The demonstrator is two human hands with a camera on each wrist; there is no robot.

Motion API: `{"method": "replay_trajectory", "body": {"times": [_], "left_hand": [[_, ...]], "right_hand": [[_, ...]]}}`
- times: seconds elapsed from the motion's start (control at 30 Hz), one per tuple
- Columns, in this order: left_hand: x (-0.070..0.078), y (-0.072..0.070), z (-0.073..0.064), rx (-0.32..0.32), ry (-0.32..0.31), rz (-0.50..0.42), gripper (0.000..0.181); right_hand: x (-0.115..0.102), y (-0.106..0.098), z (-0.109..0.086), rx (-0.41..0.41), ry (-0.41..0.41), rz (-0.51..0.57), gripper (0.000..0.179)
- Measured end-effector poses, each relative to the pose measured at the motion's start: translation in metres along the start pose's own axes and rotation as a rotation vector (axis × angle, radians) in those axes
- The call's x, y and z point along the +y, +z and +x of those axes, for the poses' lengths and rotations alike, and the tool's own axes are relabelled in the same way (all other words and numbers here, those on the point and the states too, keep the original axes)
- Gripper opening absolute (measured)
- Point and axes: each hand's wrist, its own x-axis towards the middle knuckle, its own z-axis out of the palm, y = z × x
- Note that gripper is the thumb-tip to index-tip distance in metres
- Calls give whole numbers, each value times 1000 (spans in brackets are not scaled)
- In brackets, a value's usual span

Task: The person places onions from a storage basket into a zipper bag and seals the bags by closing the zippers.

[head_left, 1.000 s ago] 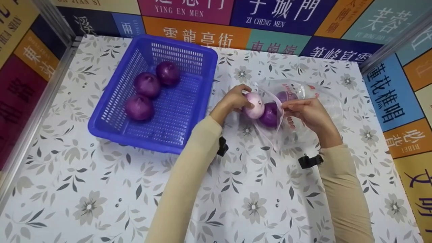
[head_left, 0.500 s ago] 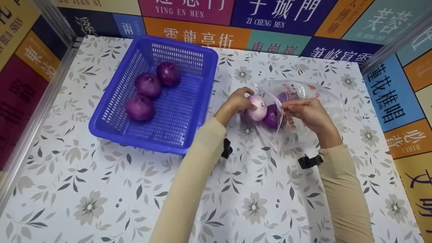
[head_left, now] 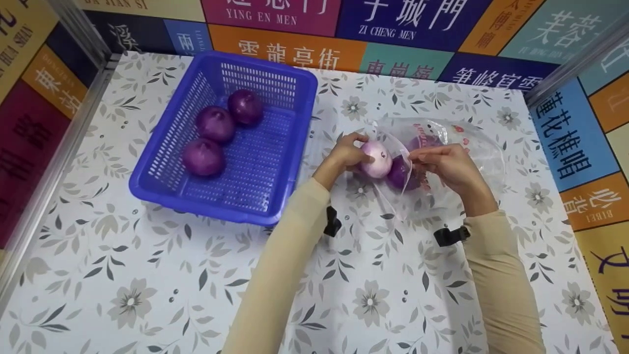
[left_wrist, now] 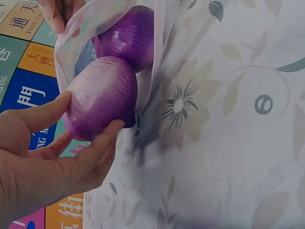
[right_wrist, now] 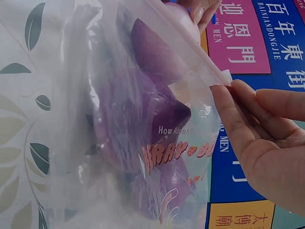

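Observation:
My left hand grips a pale-and-purple onion at the mouth of a clear plastic bag. In the left wrist view, the thumb and fingers are spread around this onion, which touches a darker onion just inside the opening. The bag lies on the table with its mouth toward the left. Its upper edge is pinched by my right hand, seen in the right wrist view with fingertips on the rim. More purple onion shapes show through the printed plastic, partly blurred.
A blue perforated basket stands to the left, with three purple onions along its left side. The table has a floral covering. Walls with printed panels enclose its back and sides.
My left hand has moved slightly right and toward me with the held onion. The darker onion ahead of it has shifted right, deeper into the bag. My right hand stays nearly still.

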Motion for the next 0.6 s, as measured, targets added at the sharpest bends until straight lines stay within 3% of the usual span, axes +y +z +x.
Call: {"method": "replay_trajectory", "body": {"times": [0.23,0.6], "left_hand": [[-6,2,1,-17,15,-61,54],[-8,3,3,-5,17,-36,53]], "right_hand": [[2,-1,1,10,12,12,23],[3,2,3,-10,31,-56,20]]}}
